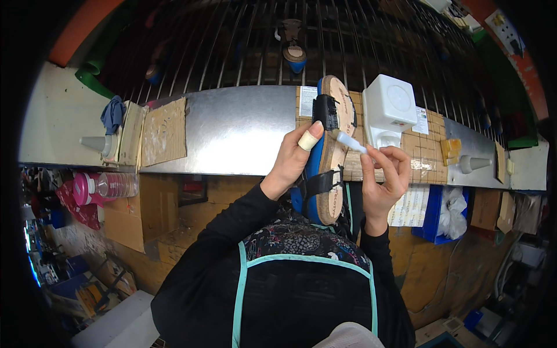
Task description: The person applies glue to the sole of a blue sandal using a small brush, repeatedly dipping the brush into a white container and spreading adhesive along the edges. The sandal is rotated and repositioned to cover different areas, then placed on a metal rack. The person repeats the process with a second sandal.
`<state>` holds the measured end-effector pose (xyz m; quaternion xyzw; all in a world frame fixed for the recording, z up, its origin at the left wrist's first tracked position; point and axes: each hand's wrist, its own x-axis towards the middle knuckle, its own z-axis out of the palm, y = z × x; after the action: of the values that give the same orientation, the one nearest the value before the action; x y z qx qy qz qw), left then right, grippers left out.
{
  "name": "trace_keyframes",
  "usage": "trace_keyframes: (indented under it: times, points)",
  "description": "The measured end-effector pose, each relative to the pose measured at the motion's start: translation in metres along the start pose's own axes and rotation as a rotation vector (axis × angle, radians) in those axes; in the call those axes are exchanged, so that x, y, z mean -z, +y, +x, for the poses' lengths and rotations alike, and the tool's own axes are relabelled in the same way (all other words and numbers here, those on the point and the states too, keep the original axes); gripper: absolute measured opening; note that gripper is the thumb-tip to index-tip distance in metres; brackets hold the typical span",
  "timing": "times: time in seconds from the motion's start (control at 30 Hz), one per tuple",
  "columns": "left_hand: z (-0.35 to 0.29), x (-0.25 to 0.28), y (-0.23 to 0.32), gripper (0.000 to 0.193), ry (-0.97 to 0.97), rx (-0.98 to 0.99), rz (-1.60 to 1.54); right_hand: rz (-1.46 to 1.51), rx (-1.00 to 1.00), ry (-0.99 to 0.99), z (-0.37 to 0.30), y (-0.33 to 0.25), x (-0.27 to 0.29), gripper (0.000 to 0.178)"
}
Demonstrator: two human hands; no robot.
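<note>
My left hand point(294, 152), its thumb wrapped in cream tape, grips a sandal point(331, 200) mounted on a blue shoe last. The sandal stands nearly upright on end, its tan insole board facing right and black straps wrapping round its side. Between the thumb and fingers of my right hand point(384, 174) is a small brush point(351, 142) with a white handle. The brush tip meets the sandal's edge or is very close to it, beside the upper strap. A white plastic pot point(390, 104) with a boxy top stands just beyond my right hand.
A metal worktop point(241, 127) runs across in front of me, with a cardboard sheet point(165, 131) at its left. Behind it lies a rack of metal bars point(243, 52) carrying another sandal point(295, 53). Below the worktop, a blue bin point(426, 217) holds plastic bags at right.
</note>
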<state>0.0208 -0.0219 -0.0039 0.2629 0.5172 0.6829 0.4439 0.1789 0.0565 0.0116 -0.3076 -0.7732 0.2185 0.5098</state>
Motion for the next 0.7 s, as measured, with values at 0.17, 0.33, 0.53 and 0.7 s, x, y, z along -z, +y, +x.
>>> trace_keyframes:
  times: [0.17,0.33,0.53,0.7]
  points:
    - [0.004,0.001,0.006,0.06,0.008,0.012,0.025,0.092,-0.085,-0.094,-0.006,0.003,0.006,0.021]
    - [0.009,-0.002,0.006,0.06,0.006,-0.019,0.006,0.136,-0.125,-0.097,-0.012,0.001,0.009,0.02]
    - [0.015,-0.002,0.01,0.06,-0.005,-0.042,0.018,0.104,-0.082,-0.127,-0.015,0.001,0.016,0.02]
    - [0.02,-0.004,0.015,0.062,0.016,-0.062,0.073,0.11,-0.068,-0.154,-0.014,0.002,0.022,0.02]
